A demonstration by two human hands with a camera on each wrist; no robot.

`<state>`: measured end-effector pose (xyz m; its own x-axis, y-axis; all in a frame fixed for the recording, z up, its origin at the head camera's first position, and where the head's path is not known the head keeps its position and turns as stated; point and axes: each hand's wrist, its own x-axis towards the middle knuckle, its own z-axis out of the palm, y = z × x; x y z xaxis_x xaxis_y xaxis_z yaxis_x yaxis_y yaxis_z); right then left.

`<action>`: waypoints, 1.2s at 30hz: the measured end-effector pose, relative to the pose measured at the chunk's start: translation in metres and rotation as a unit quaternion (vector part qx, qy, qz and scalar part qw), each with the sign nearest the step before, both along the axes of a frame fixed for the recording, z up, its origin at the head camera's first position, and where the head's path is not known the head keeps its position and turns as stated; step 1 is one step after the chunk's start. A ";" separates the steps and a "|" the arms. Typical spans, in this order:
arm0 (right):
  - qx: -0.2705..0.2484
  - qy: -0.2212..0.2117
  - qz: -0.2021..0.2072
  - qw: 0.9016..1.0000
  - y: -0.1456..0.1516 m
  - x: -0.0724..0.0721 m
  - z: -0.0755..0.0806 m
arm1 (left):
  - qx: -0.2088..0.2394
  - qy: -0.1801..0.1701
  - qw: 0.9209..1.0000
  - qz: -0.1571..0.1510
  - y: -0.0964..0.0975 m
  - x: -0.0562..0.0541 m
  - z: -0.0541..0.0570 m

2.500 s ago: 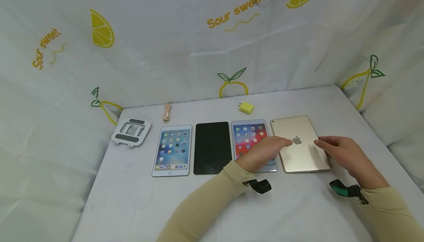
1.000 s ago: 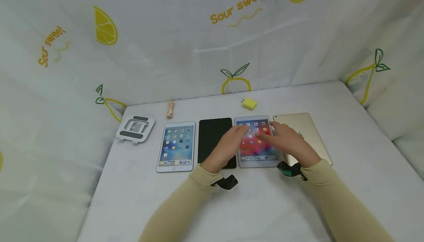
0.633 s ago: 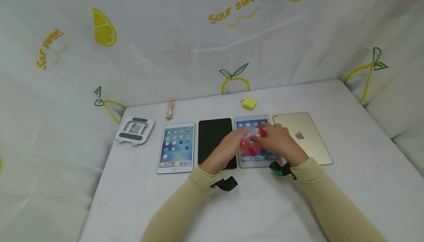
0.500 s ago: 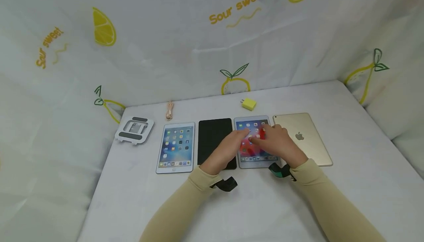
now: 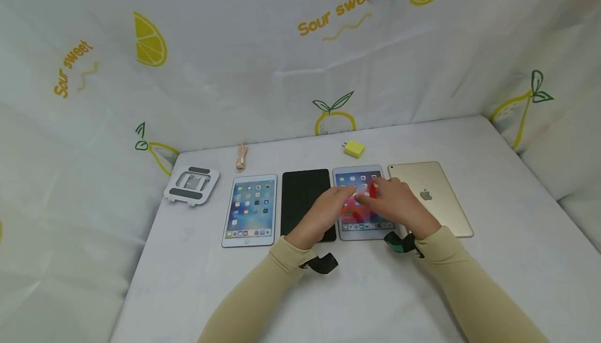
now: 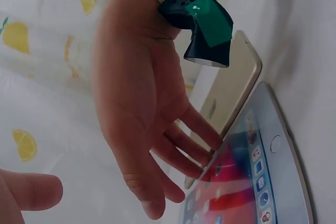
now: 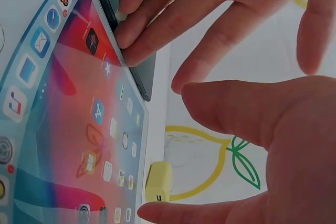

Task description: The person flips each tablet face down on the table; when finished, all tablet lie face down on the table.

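A white-framed tablet (image 5: 361,232) with a red and blue screen lies face up between my hands. My left hand (image 5: 324,212) reaches over the black-screened tablet (image 5: 298,192). In the right wrist view its extended fingertips (image 7: 126,56) rest at the white-framed tablet's left edge. My right hand (image 5: 396,205) is on the other side, its fairly straight fingers (image 6: 176,161) at that tablet's right edge in the left wrist view. Both thumbs stand over the screen, lifted off it. Right of this lies a gold tablet (image 5: 436,202), back up with an apple logo.
On the left is another white tablet (image 5: 248,241) with a blue screen. Beyond it are a folded grey stand (image 5: 191,185) and a bundled pink cable (image 5: 241,158). A yellow charger plug (image 5: 354,149) lies behind the row. White printed cloth covers table (image 5: 375,291) and walls.
Both hands have moved left from the gold tablet to the white-framed tablet beside it. In the last second the right hand shifted slightly left; the tablets look the same in place.
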<state>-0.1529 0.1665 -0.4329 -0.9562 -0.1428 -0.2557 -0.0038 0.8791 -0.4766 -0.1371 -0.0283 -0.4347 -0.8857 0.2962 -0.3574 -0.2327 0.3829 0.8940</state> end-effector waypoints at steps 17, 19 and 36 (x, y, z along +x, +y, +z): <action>-0.023 -0.019 0.027 0.999 0.003 0.001 0.007 | 0.117 -0.022 0.992 0.045 -0.011 -0.007 0.004; -0.029 -0.023 0.025 0.999 0.003 0.002 0.008 | 0.121 -0.030 0.991 0.045 -0.012 -0.007 0.005; -0.036 -0.022 0.017 0.999 -0.014 0.006 0.004 | 0.089 0.002 0.994 0.058 -0.015 -0.006 0.017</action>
<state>-0.1470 0.1528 -0.4291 -0.9385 -0.1949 -0.2851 -0.0114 0.8425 -0.5386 -0.1430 -0.0435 -0.4178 -0.9190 0.2506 -0.3043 -0.2620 0.1885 0.9465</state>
